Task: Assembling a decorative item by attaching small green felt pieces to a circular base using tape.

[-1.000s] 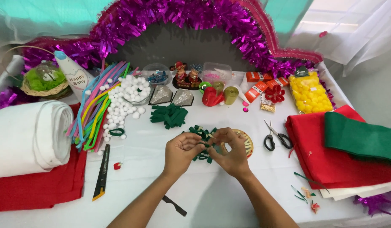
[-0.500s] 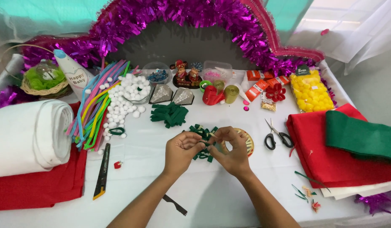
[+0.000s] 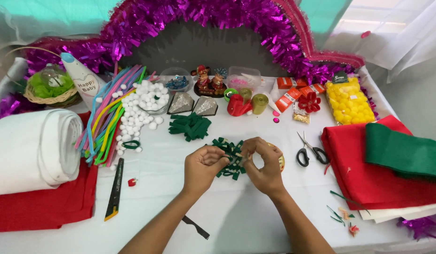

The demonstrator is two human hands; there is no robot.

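Left hand (image 3: 203, 168) and right hand (image 3: 264, 164) both pinch green felt loop cluster (image 3: 229, 157) above white table (image 3: 236, 216); black-handled scissors (image 3: 308, 151) near right.

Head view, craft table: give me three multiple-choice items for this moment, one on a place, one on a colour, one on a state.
1. Where do the scissors lie?
A. right of the hands, beside the red felt
B. on the white felt roll
C. in the basket

2. What colour is the looped felt piece between the hands?
A. yellow
B. dark green
C. purple

3. How do the hands stand?
A. both flat on the table
B. both pinching the looped felt piece
C. one lifting the scissors

Answers:
1 A, they rest on the white table next to the red felt.
2 B, its loops are dark green.
3 B, left hand and right hand both grip it with their fingers.
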